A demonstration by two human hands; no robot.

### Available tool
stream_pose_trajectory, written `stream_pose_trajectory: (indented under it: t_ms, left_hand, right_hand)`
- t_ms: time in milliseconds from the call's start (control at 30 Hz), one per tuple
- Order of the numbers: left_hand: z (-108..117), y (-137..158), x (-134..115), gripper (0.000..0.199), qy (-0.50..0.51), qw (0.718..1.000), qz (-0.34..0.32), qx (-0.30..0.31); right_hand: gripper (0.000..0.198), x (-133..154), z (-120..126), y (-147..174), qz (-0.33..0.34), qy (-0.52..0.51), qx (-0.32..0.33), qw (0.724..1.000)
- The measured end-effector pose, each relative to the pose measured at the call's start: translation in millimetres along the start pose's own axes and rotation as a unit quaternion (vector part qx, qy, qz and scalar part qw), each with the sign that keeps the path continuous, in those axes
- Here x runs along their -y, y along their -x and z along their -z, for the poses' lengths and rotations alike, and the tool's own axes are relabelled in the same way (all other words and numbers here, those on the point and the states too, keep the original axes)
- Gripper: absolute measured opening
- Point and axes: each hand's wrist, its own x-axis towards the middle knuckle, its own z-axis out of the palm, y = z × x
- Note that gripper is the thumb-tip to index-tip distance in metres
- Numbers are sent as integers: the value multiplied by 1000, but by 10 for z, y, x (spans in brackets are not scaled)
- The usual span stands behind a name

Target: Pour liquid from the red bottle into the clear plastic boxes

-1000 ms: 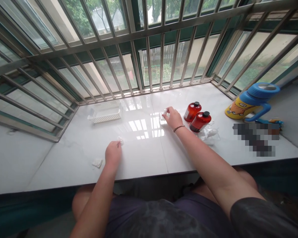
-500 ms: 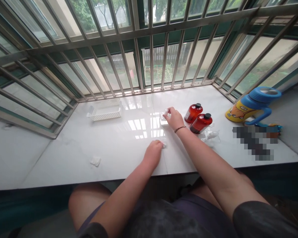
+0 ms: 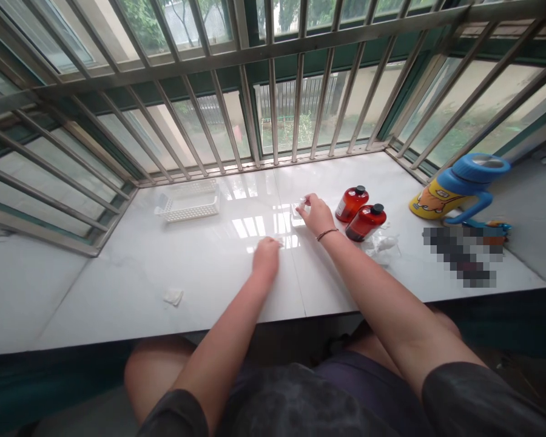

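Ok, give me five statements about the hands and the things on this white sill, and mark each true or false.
1. Two red bottles with black caps stand beside the right hand. True.
2. The white basket sits to the right of the bottles. False: it sits far to their left, near the window bars.
3. The left hand rests on the sill. True.
4. The blue-lidded jug is in the right hand. False: it stands apart, at the far right.
5. A small white scrap lies left of the left hand. True.
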Motion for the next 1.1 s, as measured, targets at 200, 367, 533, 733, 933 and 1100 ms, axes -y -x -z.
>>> stream_pose_trajectory:
  t_ms: [200,367,533,733,933,1100]
  left_hand:
    - [-690,391,-555,11,-36,981,-148,117]
    - [189,-130,348,23,-129,989,-58,42]
    - [1416,-301,1536,39,-223,966,115,-60]
    - [1962,1,2240,30,-230,947,198,-105]
    - [2001,132,2244,37,-176,947,213,-166]
    - [1703,337,1841,32,-137,966,118,-187]
  right_hand:
    - [30,9,20,-10,7,13,6,1000]
    - [31,1,18,-11,5,14,7,1000]
    - [30,6,16,-5,-2,7,6,1000]
    - [30,27,29,4,-8,0,8,1000]
    - [31,116,118,-9,-20,-4,18,1000]
    - [38,317,219,182,1,-22,51,998]
